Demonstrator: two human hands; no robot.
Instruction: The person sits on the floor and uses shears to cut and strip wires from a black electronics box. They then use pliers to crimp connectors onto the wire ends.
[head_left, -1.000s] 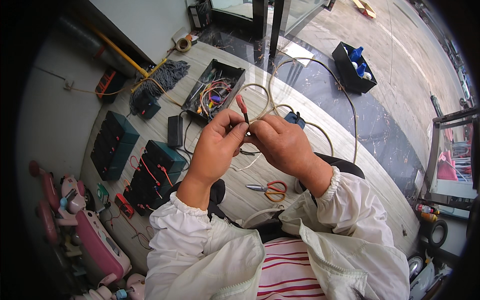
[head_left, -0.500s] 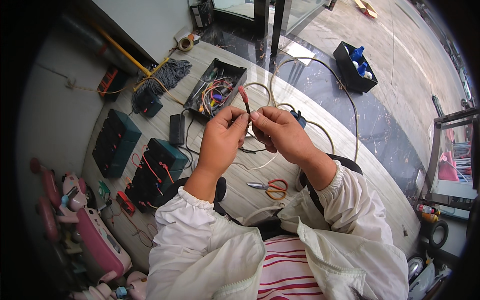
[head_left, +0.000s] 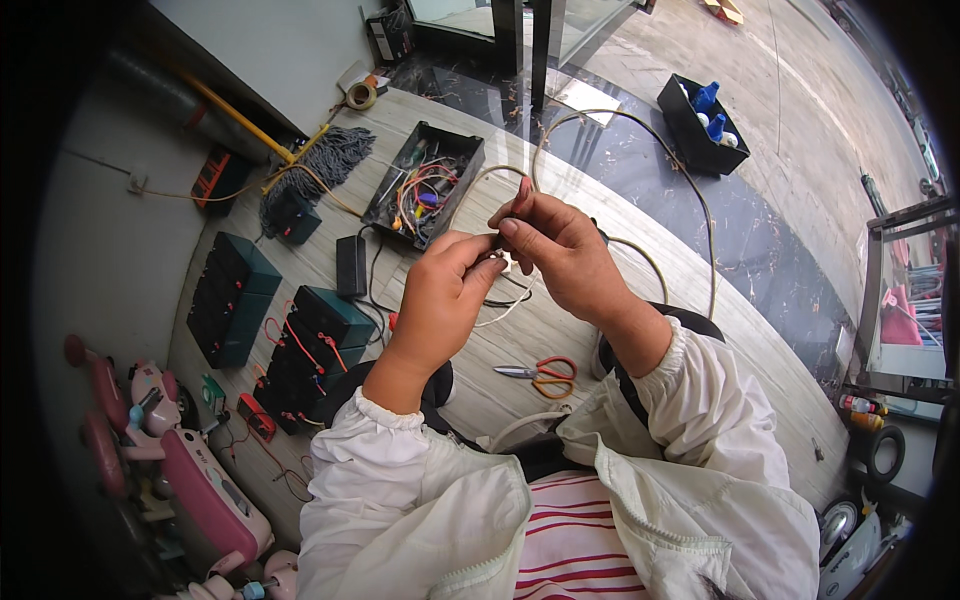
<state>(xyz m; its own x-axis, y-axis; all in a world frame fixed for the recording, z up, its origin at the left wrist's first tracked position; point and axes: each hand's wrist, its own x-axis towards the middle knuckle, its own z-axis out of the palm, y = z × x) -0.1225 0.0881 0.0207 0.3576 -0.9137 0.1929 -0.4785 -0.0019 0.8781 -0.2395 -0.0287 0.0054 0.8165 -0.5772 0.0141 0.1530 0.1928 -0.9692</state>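
Note:
In front of me both hands are held close together over the floor. My left hand (head_left: 440, 285) has its thumb and forefinger pinched at the lower end of a thin dark lead with a red end (head_left: 524, 188). My right hand (head_left: 565, 250) grips the same lead higher up, its fingers curled over most of it, so only the red end shows above them. Below the hands hangs or lies a white wire (head_left: 515, 308); where it ends is hidden. Scissors with orange handles (head_left: 553, 377) lie on the floor beneath my right forearm.
Beyond my hands stands a black bin of wires and tools (head_left: 470, 150). Dark green battery blocks (head_left: 235, 300) and a black power adapter (head_left: 351, 266) are to the left, near a mop (head_left: 340, 158). A looped cable (head_left: 700, 190) crosses the floor at right, by a bottle crate (head_left: 700, 130).
My right hand has moved up the lead and its fingers now cover the black part. The red end has shifted slightly right. The left hand stays pinched at nearly the same place.

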